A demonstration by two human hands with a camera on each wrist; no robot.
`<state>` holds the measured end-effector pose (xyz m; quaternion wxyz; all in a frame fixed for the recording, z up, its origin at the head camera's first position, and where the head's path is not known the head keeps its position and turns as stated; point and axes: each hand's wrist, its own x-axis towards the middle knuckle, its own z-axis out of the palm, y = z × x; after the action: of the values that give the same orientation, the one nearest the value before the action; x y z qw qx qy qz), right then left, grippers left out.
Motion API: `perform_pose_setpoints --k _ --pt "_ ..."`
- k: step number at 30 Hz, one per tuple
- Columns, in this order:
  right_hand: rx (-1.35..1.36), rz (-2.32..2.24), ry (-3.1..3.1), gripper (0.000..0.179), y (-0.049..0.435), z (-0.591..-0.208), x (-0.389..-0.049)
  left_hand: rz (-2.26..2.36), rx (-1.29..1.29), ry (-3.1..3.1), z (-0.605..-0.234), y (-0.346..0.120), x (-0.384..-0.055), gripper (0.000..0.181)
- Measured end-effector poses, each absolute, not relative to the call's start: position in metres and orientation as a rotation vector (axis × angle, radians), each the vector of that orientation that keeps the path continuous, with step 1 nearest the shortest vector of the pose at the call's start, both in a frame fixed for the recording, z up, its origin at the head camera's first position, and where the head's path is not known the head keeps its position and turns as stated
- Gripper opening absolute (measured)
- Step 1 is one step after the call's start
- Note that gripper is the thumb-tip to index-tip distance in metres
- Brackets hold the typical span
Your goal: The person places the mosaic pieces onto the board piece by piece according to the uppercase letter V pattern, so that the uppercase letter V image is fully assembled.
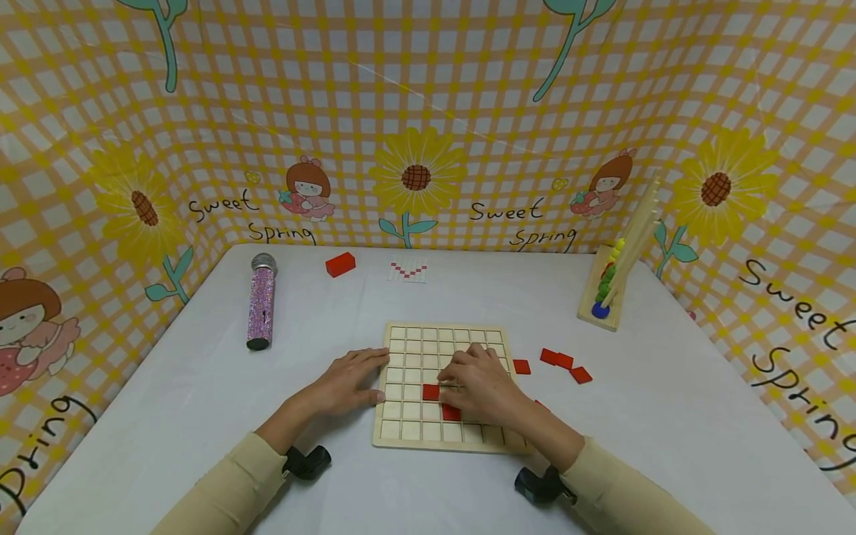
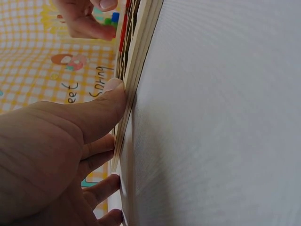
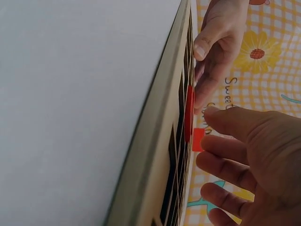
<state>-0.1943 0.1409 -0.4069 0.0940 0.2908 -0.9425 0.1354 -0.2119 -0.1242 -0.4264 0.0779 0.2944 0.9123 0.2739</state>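
Observation:
A square wooden grid board [image 1: 404,346] lies on the white table with red square tiles [image 1: 431,392] in some of its cells. My left hand [image 1: 344,383] rests at the board's left edge, its thumb [image 2: 110,94] against the rim and its fingers fairly straight. Over the board, my right hand [image 1: 480,386] has its fingertips close beside the red tiles and hides part of the grid. In the right wrist view its thumb [image 3: 230,123] and fingers are loosely bent and spread, with no tile held between them.
Loose red tiles [image 1: 556,358] lie right of the board. Behind it are a red block [image 1: 341,264] and a small pattern card [image 1: 407,271]. A glittery microphone [image 1: 261,302] lies at the left, a wooden bead stand [image 1: 618,267] at the right. Patterned cloth walls surround the table.

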Motion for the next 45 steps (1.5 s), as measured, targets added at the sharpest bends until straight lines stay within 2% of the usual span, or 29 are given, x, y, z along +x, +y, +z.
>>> perform_pose_setpoints --k 20,45 --pt "0.698 0.405 -2.831 0.030 0.183 -0.401 -0.197 0.811 0.865 2.732 -0.427 -0.123 -0.212 0.065" --pt "0.582 0.513 -2.855 0.031 0.231 -0.404 -0.206 0.799 0.845 2.741 -0.428 -0.123 -0.213 0.066"
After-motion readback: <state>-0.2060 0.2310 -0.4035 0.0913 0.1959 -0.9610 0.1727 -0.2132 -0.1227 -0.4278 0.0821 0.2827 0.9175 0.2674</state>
